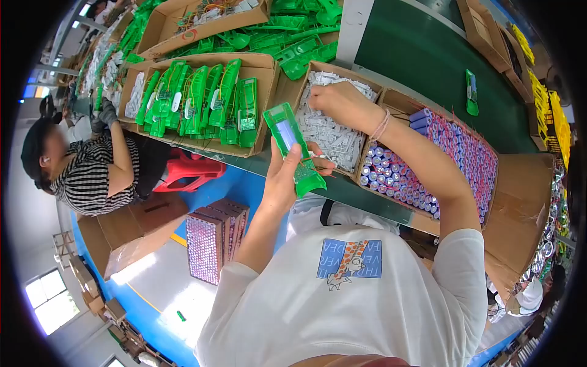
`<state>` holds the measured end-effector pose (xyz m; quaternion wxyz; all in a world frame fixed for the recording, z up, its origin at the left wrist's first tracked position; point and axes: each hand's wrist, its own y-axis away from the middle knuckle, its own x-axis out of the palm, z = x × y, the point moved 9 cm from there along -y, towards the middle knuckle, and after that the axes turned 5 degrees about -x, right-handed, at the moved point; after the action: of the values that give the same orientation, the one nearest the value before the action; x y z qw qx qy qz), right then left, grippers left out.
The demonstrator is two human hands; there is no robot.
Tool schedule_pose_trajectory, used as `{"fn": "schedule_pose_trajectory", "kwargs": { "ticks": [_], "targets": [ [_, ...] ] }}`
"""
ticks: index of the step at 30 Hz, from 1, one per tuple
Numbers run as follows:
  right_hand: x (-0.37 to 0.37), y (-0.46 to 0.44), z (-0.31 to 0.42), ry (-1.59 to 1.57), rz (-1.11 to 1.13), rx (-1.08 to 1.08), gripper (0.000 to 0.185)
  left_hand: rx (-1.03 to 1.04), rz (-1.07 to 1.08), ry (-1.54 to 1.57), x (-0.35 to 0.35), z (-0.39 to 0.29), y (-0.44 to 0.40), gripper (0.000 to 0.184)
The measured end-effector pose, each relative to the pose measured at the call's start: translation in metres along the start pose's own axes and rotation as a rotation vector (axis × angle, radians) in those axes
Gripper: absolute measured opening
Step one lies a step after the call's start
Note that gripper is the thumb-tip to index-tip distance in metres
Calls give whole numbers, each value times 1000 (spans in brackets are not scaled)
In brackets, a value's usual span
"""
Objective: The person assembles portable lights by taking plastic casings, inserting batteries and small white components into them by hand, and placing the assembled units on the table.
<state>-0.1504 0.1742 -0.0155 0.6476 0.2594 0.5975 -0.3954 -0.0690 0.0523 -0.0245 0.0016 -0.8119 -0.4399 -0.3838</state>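
My left hand holds a green plastic housing, tilted. A light purple battery cell lies in the open housing, and the thumb presses near the cell's lower end. My right hand reaches into a cardboard box of small white plastic parts. Its fingers are bent together over the parts, and their tips are partly hidden, so I cannot make out what is between them. Beside that box stands a carton packed with purple battery cells with red wires.
To the left, a carton holds several green housings with wires and circuit boards. More green shells are piled behind. A single green housing lies on the green belt. A co-worker sits at far left near a red stool.
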Motion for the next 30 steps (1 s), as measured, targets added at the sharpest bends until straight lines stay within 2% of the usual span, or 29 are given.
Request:
{"fn": "schedule_pose_trajectory", "kwargs": {
  "ticks": [2, 6, 8, 9, 11, 12, 14, 15, 17, 19, 24, 26, 27, 29, 30],
  "targets": [
    [2, 3, -2, -113, -88, -102, 12, 5, -3, 25, -2, 4, -6, 41],
    [-15, 5, 8, -135, -143, -215, 11, 19, -45, -14, -5, 1, -4, 39],
    [-58, 18, 1, -210, -421, -137, 6, 30, 2, -78, 4, -1, -8, 37],
    [-66, 25, 3, -212, -420, -136, 6, 27, 2, -78, 5, 1, -8, 37],
    [-60, 38, -22, -550, -251, 180, 15, 68, 55, -258, 14, 4, -13, 37],
    [-69, 44, -18, -546, -257, 190, 15, 89, 73, -270, 21, 3, -14, 39],
    [-88, 58, -16, -826, -415, 229, 14, 76, 67, -274, 36, 1, -13, 41],
    [-92, 63, -15, -825, -420, 234, 14, 70, 52, -278, 39, 0, -14, 42],
    [-103, 69, -3, -796, -444, 114, 16, 102, 67, -336, 39, 6, -19, 43],
    [-102, 77, -1, -876, -464, 112, 17, 134, 79, -392, 44, 7, -21, 44],
    [-100, 91, 2, -1072, -482, 117, 18, 37, 56, -376, 54, 13, -21, 48],
    [-92, 97, 3, -1290, -501, 150, 18, 41, 81, -367, 60, 13, -22, 48],
    [-90, 100, 5, -1289, -499, 150, 18, 39, 105, -356, 64, 14, -21, 49],
    [-80, 109, -3, -1511, -628, 240, 23, 40, 115, -362, 68, 14, -21, 50],
    [-77, 113, -6, -1510, -626, 239, 23, 39, 124, -367, 69, 15, -21, 50]
  ]
}}
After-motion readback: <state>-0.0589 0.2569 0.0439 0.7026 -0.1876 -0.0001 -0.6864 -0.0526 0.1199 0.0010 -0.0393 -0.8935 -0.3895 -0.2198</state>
